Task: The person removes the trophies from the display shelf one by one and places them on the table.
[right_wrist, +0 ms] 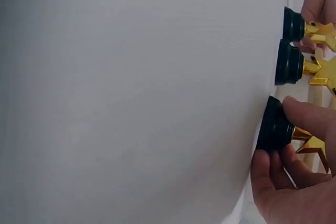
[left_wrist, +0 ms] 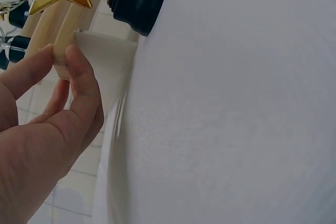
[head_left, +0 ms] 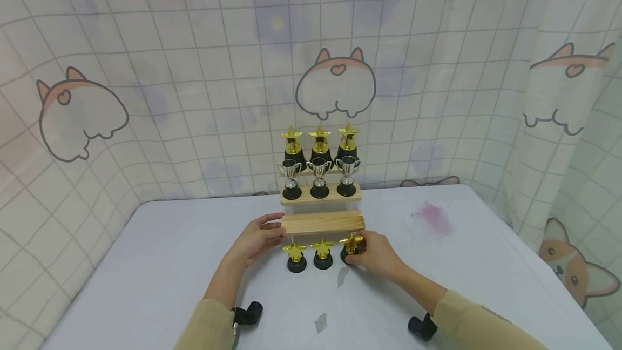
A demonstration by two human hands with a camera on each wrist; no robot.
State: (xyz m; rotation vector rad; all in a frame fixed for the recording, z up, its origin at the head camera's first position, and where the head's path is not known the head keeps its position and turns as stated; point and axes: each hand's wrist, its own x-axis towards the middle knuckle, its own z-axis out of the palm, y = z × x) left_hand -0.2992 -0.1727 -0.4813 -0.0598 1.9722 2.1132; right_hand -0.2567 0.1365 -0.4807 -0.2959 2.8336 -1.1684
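Observation:
A wooden tiered stand has a bare lowest board [head_left: 323, 223]. My left hand [head_left: 257, 237] pinches this board's left end between thumb and fingers, as the left wrist view shows. In front of the stand, gold star trophies with black bases stand in a row on the table: a left one [head_left: 296, 255], a middle one [head_left: 323, 255] and a right one [head_left: 351, 243]. My right hand [head_left: 380, 255] grips the right star trophy by its black base [right_wrist: 275, 124]. That base is at the table surface; whether it touches cannot be told.
Silver cup trophies [head_left: 319, 172] stand on the stand's middle board [head_left: 320, 200], with taller gold star trophies [head_left: 320, 142] on the tier behind. The white-covered table [head_left: 194, 263] ends at a patterned curtain [head_left: 218, 96]. Small black objects [head_left: 250, 313] are by both wrists.

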